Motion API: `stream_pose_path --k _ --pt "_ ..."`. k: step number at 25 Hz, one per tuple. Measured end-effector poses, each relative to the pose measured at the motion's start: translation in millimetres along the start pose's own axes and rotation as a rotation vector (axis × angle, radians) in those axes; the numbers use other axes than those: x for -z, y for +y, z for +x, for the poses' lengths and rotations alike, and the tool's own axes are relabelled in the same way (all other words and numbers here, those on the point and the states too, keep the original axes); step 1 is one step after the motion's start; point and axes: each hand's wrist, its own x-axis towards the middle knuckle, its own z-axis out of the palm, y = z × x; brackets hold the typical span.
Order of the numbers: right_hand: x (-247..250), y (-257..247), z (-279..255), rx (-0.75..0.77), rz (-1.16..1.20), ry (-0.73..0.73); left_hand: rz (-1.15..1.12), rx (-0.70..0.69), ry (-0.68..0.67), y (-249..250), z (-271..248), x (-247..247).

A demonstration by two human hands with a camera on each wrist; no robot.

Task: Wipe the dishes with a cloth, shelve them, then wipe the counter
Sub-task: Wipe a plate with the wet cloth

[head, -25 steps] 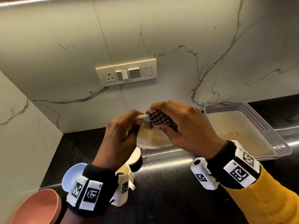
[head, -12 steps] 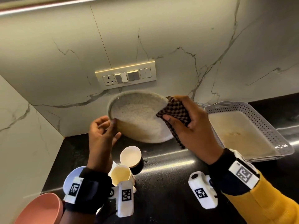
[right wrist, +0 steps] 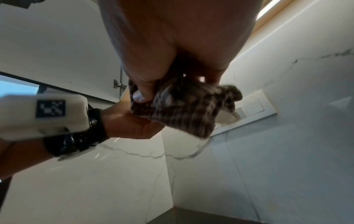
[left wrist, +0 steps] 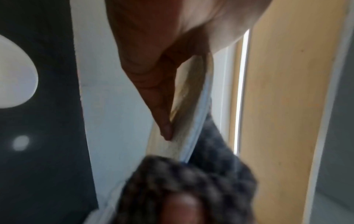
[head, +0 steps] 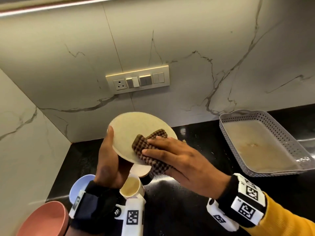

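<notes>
Head view: the plate (head: 136,133) is held tilted above the counter (head: 187,210).
Left hand (head: 110,164): fingers curled round the plate's rim.
Right hand (head: 180,160): fingers pinching the cloth (head: 148,150) against the plate.
Progress: early, by my judgement; cups (head: 130,186) and bowls (head: 42,218) wait, shelving and counter remain.

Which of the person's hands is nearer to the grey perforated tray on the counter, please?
Right. The right hand, pressing the checked cloth on the plate, is beside the grey perforated tray; the left hand holds the plate's far edge.
</notes>
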Motion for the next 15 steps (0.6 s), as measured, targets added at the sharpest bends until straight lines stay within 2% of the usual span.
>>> stream_pose_path --k 4,8,10,13,15 --pt "2 -16 6 -0.090 0.328 -0.106 0.079 -0.039 -0.151 -21 -8 -10" --pt "16 0 32 -0.120 0.282 -0.038 0.172 -0.229 -0.236 -29 -7 -20" --pt "22 16 36 -0.169 0.273 0.021 0.269 -0.338 -0.172 -25 -6 -20" --pt "19 28 24 -0.261 0.312 0.094 0.342 -0.425 0.063 -18 1 1" --pt "9 16 9 -0.260 0.308 0.106 0.377 -0.506 0.211 -14 3 10"
